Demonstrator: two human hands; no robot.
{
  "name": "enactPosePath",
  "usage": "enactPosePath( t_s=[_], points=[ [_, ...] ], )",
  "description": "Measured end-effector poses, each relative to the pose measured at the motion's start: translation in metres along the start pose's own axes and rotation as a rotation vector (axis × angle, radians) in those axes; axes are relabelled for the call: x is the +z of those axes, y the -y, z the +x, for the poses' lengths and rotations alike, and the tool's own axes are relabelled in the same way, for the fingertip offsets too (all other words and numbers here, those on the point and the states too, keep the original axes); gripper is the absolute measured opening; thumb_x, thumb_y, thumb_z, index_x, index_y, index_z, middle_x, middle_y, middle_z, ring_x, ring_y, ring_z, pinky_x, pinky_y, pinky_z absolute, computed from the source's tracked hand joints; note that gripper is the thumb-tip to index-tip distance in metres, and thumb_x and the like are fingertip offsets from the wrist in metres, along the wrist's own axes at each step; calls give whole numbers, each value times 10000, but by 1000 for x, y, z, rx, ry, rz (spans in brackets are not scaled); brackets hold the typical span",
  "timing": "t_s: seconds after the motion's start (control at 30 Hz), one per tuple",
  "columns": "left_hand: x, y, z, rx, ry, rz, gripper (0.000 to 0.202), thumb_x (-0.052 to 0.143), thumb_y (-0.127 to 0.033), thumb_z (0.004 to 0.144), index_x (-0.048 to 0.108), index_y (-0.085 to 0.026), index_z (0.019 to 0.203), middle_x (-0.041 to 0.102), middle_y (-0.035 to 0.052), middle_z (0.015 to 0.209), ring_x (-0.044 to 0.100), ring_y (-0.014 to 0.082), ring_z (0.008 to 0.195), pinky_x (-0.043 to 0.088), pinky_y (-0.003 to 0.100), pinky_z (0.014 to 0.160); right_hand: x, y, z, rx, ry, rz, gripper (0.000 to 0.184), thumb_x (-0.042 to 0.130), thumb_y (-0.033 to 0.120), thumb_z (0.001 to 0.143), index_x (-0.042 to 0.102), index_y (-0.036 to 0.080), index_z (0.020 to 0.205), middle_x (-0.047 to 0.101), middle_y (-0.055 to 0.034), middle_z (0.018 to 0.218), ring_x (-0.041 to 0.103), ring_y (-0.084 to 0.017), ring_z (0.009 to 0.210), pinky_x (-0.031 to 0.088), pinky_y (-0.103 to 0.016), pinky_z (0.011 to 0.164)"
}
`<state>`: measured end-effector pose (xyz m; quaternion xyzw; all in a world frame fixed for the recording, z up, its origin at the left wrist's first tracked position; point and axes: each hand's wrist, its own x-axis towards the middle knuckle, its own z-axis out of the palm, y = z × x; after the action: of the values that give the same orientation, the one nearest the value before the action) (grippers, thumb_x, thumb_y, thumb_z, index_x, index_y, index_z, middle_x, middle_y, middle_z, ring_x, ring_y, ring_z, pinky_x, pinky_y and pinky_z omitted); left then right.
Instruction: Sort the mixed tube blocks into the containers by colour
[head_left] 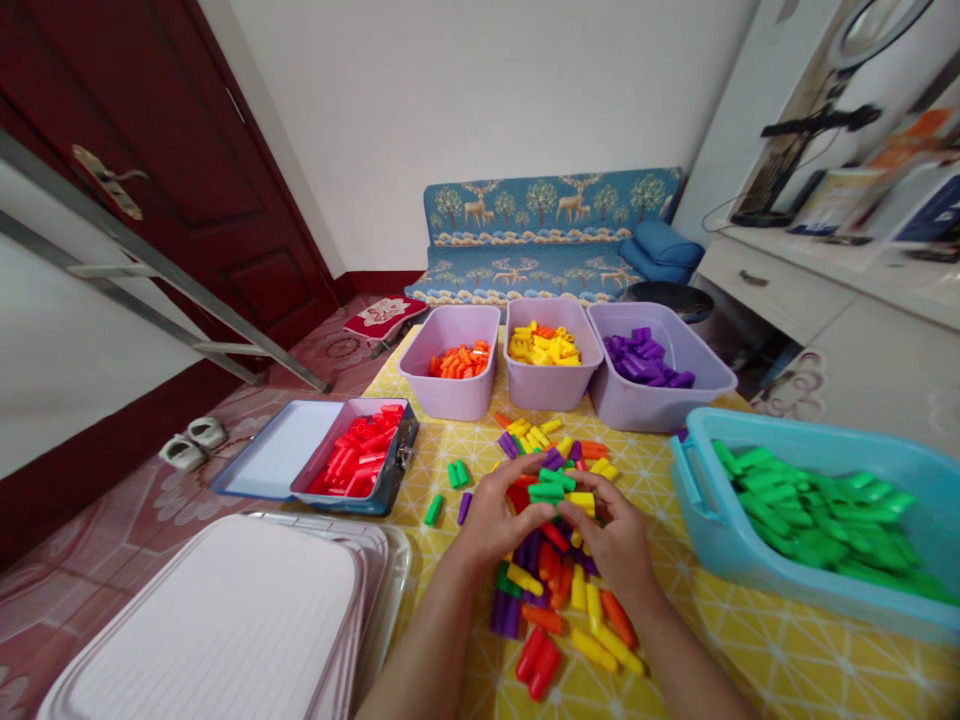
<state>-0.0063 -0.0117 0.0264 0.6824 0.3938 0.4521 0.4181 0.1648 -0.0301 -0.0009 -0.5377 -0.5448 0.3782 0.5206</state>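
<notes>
A mixed pile of short plastic tubes in red, orange, yellow, green and purple lies on the table in front of me. My left hand (501, 512) and my right hand (616, 530) curl in from either side over the pile's middle. Between their fingers is a small cluster of green tubes (551, 487). A yellow tube (582, 502) sits at my right thumb and fingers. Loose green tubes (433, 510) and a purple tube (465, 508) lie left of my left hand. Red tubes (538, 662) lie nearest me. My palms hide part of the pile.
Lilac bins hold orange (459, 362), yellow (546, 347) and purple tubes (646, 360) at the back. A blue tub (705, 490) of green tubes stands right; a hinged case (409, 440) of red tubes is left. White lids (217, 630) are stacked front left.
</notes>
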Motion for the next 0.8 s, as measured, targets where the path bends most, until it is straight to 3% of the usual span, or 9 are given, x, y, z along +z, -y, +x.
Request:
enactPosePath(
  t_s=[0.13, 0.27, 0.37, 0.43, 0.5, 0.57, 0.67, 0.8],
  points=[
    [9, 5, 1, -8, 15, 5, 378, 629, -367, 818, 629, -201, 1158, 677, 59, 1139, 607, 228, 1075, 445, 331, 963, 4, -2, -1, -58, -1, -87, 390, 648, 423, 777, 627, 208, 1102, 686, -66, 1056, 621, -242, 962, 476, -362, 852],
    [4, 13, 1, -25, -93, 38, 325, 566, -333, 861, 623, -187, 1145, 688, 47, 1083, 615, 205, 1019, 456, 315, 923, -3, 0, -1, -81, -46, -110, 296, 542, 405, 859, 630, 210, 1063, 690, -50, 989, 632, -217, 890, 478, -340, 810],
    [-3, 18, 1, -38, -177, 26, 350, 522, -329, 886, 597, -183, 1195, 674, 52, 1114, 590, 208, 1073, 436, 323, 956, -9, 2, 0, -208, -35, -218, 221, 514, 374, 880, 657, 215, 938, 679, -44, 914, 619, -217, 880, 461, -354, 823],
    [-5, 19, 0, -37, -168, 12, 357, 501, -332, 898, 587, -188, 1213, 661, 55, 1150, 576, 210, 1102, 420, 328, 978, -10, 2, 1, -323, 36, -297, 194, 532, 359, 870, 671, 224, 878, 667, -51, 938, 601, -231, 941, 442, -377, 868],
    [-5, 18, -1, -31, -125, 26, 355, 478, -343, 910, 589, -200, 1216, 645, 55, 1189, 566, 214, 1120, 406, 336, 992, -6, 2, 2, -373, 45, -324, 187, 565, 357, 850, 669, 230, 939, 654, -63, 1026, 578, -246, 1022, 423, -402, 922],
    [-3, 16, -2, -11, -65, 69, 349, 472, -357, 913, 600, -217, 1207, 638, 54, 1208, 558, 223, 1131, 392, 350, 1003, -2, 2, 2, -345, 26, -297, 307, 600, 360, 831, 617, 234, 1110, 633, -74, 1136, 563, -249, 1080, 418, -412, 955],
    [0, 13, -3, 33, -9, 141, 368, 535, -384, 879, 604, -233, 1207, 635, 58, 1215, 545, 240, 1143, 378, 371, 1010, 5, 1, 1, -252, 102, -208, 478, 607, 360, 831, 506, 245, 1284, 601, -79, 1238, 575, -236, 1094, 449, -398, 939],
    [2, 11, -2, 21, -59, 150, 411, 601, -387, 837, 590, -225, 1214, 634, 69, 1207, 567, 231, 1098, 408, 361, 973, 7, 0, 0, -151, 125, -71, 406, 622, 355, 821, 572, 239, 1207, 641, -69, 1169, 617, -224, 1017, 489, -375, 887]
  ],
)
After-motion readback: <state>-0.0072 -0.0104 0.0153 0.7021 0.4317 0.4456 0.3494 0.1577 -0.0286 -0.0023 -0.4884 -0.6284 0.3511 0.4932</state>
